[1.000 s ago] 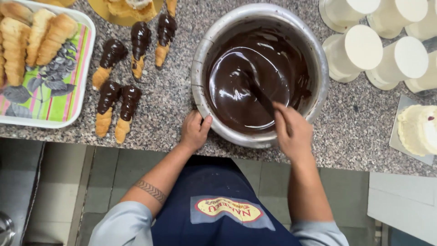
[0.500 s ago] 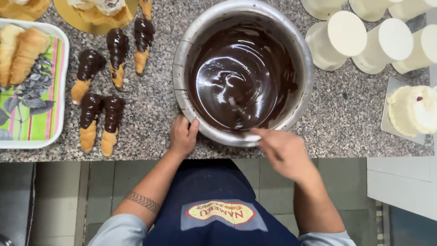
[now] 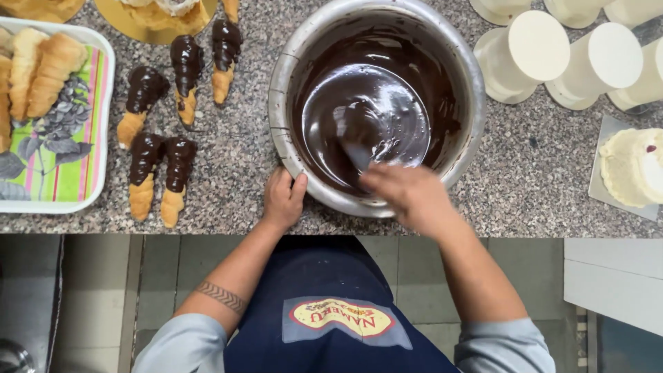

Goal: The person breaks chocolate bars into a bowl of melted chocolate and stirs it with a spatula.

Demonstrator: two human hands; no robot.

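The one camera sits on my head and looks almost straight down, close over the speckled grey granite counter [image 3: 235, 159]. Its top edge faces away from me; my dark blue apron [image 3: 331, 304] and the tiled floor fill the bottom.

The left hand [image 3: 282, 199] grips the near rim of the metal bowl [image 3: 376, 103] of melted chocolate [image 3: 373, 110]. The right hand [image 3: 407, 197] holds a utensil in it. Chocolate-dipped pastry cones [image 3: 162, 176] lie left of the bowl on the counter [image 3: 235, 159].
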